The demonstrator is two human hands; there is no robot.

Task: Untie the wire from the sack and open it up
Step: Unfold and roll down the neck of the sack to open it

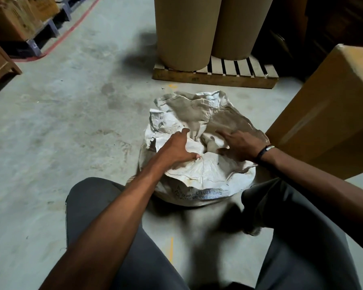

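On the floor (50, 143) between the knees, the sack (197, 178) is found partly opened, no wire being discernible, its crumpled mouth pressed apart by the spread left hand (176, 149) and spread right hand (239, 145), further widening judged outstanding.

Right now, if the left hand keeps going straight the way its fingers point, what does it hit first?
Most likely the crumpled folds of the sack just past the left hand; its fingertips already rest on the fabric, though depth is hard to judge.
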